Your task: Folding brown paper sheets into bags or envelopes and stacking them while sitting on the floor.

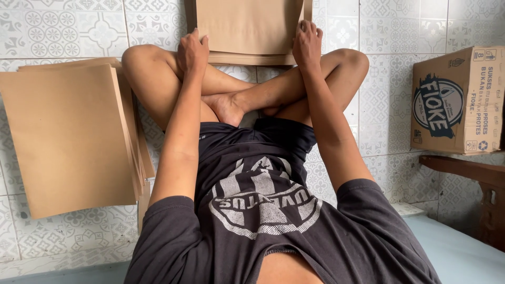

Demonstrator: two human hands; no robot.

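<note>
brown flat paper sheets in a stack lie on the patterned tiled floor ahead of the crossed legs. left hand and right hand both rest fingers spread on its near corners, not clamped. likely light, floppy, creasable; best lifted by edges. another brown paper pile lies left.

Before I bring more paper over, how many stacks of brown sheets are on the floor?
2. One stack lies ahead of the crossed legs, with the left hand and right hand on its near edge. The other stack lies to the left. More may sit outside the view.
</note>
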